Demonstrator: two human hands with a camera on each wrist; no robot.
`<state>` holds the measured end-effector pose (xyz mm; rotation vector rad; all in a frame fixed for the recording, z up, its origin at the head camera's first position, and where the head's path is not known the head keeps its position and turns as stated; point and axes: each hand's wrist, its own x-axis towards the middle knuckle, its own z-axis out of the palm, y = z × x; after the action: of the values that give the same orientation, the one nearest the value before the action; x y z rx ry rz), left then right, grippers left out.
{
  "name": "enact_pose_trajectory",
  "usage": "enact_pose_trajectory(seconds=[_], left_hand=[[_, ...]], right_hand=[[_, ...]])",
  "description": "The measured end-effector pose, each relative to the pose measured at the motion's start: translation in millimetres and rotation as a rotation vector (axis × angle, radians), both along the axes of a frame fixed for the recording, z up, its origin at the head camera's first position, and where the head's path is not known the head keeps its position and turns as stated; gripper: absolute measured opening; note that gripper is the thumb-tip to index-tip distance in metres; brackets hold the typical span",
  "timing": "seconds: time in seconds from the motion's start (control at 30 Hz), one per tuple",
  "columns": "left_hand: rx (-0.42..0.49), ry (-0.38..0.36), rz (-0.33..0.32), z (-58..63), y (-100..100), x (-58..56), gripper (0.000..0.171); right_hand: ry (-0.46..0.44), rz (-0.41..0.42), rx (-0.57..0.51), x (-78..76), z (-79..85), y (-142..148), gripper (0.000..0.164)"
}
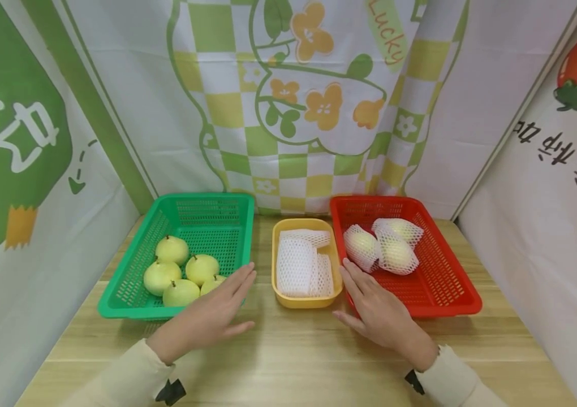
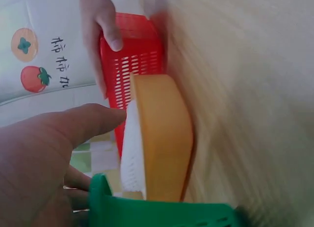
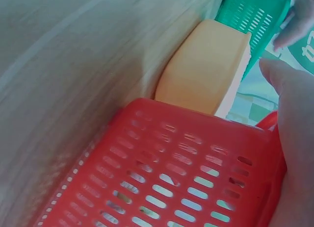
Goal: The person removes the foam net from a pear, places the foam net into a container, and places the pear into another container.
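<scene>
My left hand (image 1: 212, 316) hovers with straight fingers over the near right corner of the green basket (image 1: 166, 311), holding nothing. Several yellow-green pears (image 1: 162, 277) lie in that basket, one partly hidden by the hand. On the other side, my right hand (image 1: 380, 311) is extended at the near left corner of the red basket (image 1: 451, 310), its fingers straight and holding nothing. Three pears in white foam nets (image 1: 397, 255) lie in the red basket. Between the hands stands a yellow tub (image 1: 302, 302) with white foam net sleeves (image 1: 296, 265) in it.
All three containers stand on a wooden table (image 1: 293, 362). A patterned curtain (image 1: 288, 113) hangs close behind them, and printed white walls rise at left and right. Both baskets stand close beside the tub, the red one nearer to it.
</scene>
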<state>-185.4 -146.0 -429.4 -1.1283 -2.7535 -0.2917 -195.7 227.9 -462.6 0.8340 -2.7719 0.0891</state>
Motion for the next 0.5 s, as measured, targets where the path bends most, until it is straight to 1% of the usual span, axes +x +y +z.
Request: enact_pose_trajectory(seconds=[0.1,0.17,0.23,0.33,0.4,0.47,0.5], left_hand=[[-0.009,0.057,0.016,-12.2,3,1.3,0.094],[-0.023,0.093,0.037,-19.0,4,1.5,0.096],[-0.063,0.138,0.065,-24.3,6,1.9,0.098],[-0.129,0.211,0.099,-31.8,8,1.3,0.100],[-0.152,0.247,0.112,-35.4,9,1.0,0.101],[-0.157,0.269,0.120,-38.5,10,0.4,0.101],[-0.156,0.275,0.122,-39.6,10,0.1,0.101]], right_hand=[[-0.058,0.019,-0.023,0.5,3.7,1,0.099],[-0.119,0.036,-0.049,0.2,8.4,2,0.100],[-0.205,0.043,-0.078,-0.3,15.8,3,0.099],[-0.361,0.030,-0.117,-2.0,32.3,6,0.098],[-0.438,0.007,-0.120,-4.9,45.9,11,0.098],[-0.475,-0.002,-0.125,-11.1,61.1,17,0.098],[-0.479,-0.014,-0.120,-15.0,69.0,21,0.098]])
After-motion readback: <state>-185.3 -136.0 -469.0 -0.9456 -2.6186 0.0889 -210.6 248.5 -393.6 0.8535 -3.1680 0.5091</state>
